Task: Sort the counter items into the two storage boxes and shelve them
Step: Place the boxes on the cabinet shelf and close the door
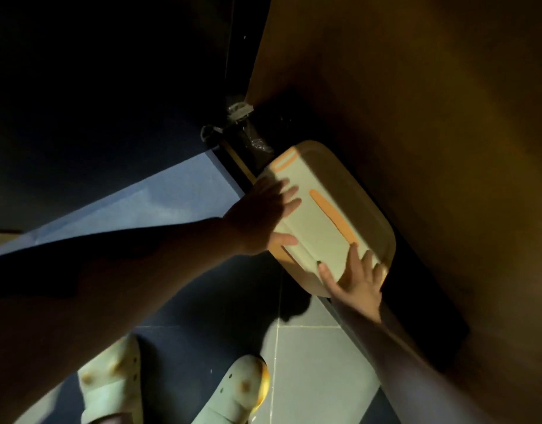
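2 hands lie flat on the lid of a cream box (328, 221) with orange trim. The box sits low, at floor level, partly under a dark brown cabinet (416, 117), with its far side in the cabinet's shadow. Its long axis runs from upper left to lower right in the view, and an orange stripe on the lid follows the same line. A short orange handle marks the upper-left end of the box.

On the near-left edge of the box, the left hand (263, 215) rests with fingers spread and released, not gripping. At the lower-right end of the box, the right hand (355, 280) presses the lid, its fingers splayed and likewise released. Both forearms reach toward the box from below.

Below the box, on the grey tiled floor (312, 377), 2 pale slippers (236, 393) show, well apart from it.
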Tool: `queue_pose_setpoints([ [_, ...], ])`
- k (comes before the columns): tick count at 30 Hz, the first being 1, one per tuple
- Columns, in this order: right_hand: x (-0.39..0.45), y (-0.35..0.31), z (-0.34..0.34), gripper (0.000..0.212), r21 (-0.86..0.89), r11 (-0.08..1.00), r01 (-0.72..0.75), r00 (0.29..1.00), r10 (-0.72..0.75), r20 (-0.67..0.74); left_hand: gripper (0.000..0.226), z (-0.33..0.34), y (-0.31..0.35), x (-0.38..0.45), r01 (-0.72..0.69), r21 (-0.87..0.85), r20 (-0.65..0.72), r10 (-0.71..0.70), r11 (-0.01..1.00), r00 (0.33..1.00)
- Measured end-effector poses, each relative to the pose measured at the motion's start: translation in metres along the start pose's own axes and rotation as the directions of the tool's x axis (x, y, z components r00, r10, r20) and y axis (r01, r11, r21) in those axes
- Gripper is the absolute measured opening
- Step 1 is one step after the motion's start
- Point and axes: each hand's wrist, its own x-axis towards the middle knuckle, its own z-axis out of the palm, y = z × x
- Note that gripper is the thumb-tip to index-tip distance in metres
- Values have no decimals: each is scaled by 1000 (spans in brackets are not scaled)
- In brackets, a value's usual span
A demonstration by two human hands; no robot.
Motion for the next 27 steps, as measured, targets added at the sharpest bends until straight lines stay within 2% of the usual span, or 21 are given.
queue_pose_setpoints([
  [2,-6,-5,6,98,-44,998,45,995,-41,90,76,8,1,-4,-48,15,21,47,999,999],
  [5,5,-1,-1,105,-42,997,65,990,-60,124,75,7,-7,4,-67,64,20,65,996,998],
  [12,42,-11,-18,105,-179,982,54,989,-27,148,75,14,-2,34,65,108,-18,-64,992,998],
  [19,48,-26,-30,98,-319,947,47,981,16,194,75,9,-5,50,84,206,12,-88,975,996],
  [24,62,-41,-33,93,-295,955,21,978,41,205,72,-3,-10,66,111,327,97,-151,938,984],
  [27,71,-56,-23,79,-227,972,-63,986,96,138,67,-5,-8,62,189,276,98,-223,942,970],
])
